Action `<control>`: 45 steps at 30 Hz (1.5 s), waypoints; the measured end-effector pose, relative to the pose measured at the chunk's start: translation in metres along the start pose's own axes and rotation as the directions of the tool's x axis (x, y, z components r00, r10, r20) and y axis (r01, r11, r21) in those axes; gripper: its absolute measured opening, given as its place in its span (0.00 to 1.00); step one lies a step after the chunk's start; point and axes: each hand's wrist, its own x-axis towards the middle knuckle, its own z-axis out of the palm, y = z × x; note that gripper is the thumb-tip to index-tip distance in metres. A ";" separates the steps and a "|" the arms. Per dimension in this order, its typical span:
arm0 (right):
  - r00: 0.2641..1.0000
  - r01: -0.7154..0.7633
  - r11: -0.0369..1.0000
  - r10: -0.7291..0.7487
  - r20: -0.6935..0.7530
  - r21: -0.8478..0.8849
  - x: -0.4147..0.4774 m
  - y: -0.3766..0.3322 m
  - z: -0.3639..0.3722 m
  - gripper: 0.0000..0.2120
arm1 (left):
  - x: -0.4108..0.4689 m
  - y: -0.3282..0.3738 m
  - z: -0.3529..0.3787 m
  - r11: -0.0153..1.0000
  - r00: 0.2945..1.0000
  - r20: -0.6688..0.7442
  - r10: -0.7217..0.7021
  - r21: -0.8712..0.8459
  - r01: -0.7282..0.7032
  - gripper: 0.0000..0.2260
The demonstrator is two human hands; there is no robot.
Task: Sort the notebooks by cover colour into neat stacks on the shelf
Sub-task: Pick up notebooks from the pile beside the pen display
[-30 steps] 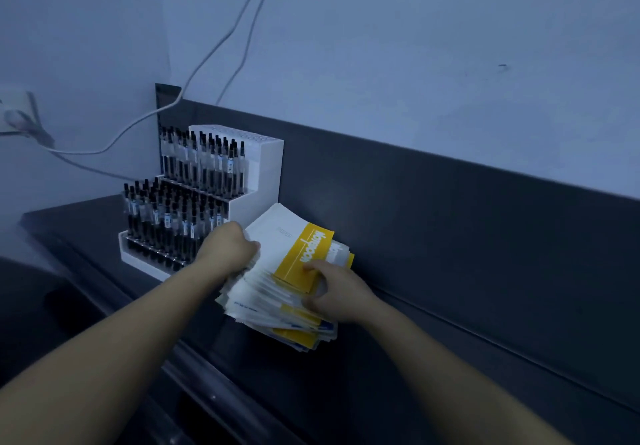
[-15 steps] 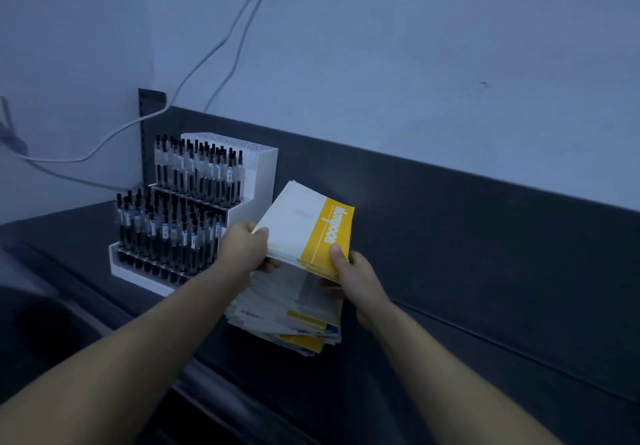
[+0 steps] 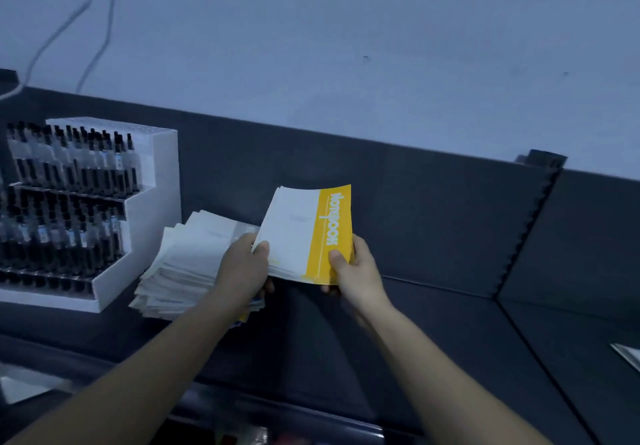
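Both hands hold a small bundle of white notebooks with a yellow spine band lifted above the dark shelf. My left hand grips its near left corner, thumb on the cover. My right hand pinches the yellow band at the near right corner. To the left, a loose, uneven pile of notebooks lies on the shelf, partly hidden behind my left wrist, with a bit of yellow showing at its base.
A white tiered pen display full of black pens stands at the left, touching the pile. The shelf's dark back panel runs behind, with a notched divider at right. Cables hang on the wall. Bare shelf lies right of the bundle.
The yellow-banded bundle was lifted off the pile and carried to the right, clear of it. Both hands went along with it, and the view swung rightward.
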 end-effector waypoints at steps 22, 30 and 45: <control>0.929 0.025 0.929 -0.158 -0.334 -0.369 -0.099 0.057 -0.356 0.15 | -0.174 0.077 0.314 0.991 0.967 0.225 0.122 -0.085 -0.105 0.07; 0.875 -0.097 0.908 -0.118 -0.470 -0.408 -0.115 0.067 -0.441 0.15 | -0.200 0.098 0.401 0.974 0.914 0.339 0.224 -0.065 -0.215 0.06; 0.834 -0.192 0.868 -0.101 -0.543 -0.457 -0.144 0.094 -0.607 0.08 | -0.265 0.147 0.545 0.950 0.844 0.472 0.255 0.039 -0.309 0.07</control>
